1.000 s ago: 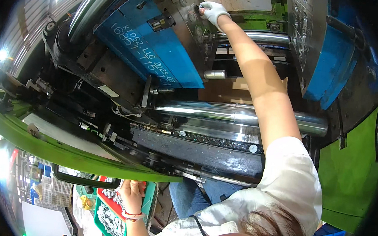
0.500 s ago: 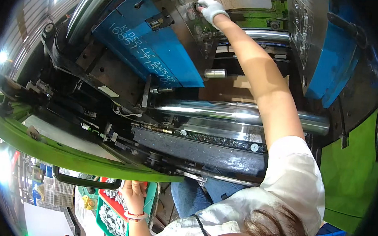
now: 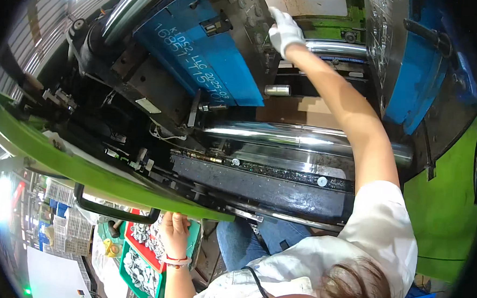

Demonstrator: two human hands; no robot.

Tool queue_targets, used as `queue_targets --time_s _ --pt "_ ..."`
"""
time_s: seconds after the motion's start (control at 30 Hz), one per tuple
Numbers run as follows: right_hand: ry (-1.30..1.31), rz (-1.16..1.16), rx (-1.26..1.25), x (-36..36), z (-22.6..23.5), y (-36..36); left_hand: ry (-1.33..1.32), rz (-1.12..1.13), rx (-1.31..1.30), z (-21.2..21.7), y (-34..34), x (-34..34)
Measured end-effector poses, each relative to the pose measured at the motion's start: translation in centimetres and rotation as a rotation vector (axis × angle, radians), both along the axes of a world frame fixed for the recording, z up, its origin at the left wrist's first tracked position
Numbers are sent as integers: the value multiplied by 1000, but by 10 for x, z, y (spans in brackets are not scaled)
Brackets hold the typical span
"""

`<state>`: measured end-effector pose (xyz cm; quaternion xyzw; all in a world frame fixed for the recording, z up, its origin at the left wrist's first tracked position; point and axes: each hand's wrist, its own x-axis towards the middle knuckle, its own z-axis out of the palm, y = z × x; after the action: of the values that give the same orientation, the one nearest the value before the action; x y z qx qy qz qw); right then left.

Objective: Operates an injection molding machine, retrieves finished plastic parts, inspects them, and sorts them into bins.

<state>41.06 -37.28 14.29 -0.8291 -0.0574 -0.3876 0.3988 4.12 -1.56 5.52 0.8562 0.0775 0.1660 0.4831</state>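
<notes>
My right hand is wide by the metal block, likely for room; I cannot tell if my left hand grips the door.

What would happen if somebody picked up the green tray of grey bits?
The green tray would probably feel heavy, since many grey bits crowd it. They look loose, so tipping might spill them. Its straight raised sides suggest it's fairly stiff.
</notes>
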Motion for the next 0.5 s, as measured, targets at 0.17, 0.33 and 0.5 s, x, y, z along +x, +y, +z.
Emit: queue_targets --time_s 0.17,0.33,0.5 --pt "-127 680 -223 -159 -13 86 -849 -132 378 13 -36 -16" --pt "285 1499 -1 -282 -47 129 -1150 -184 131 40 -71 15" --pt "455 1410 396 -309 -55 145 -981 -234 -167 56 -90 25"
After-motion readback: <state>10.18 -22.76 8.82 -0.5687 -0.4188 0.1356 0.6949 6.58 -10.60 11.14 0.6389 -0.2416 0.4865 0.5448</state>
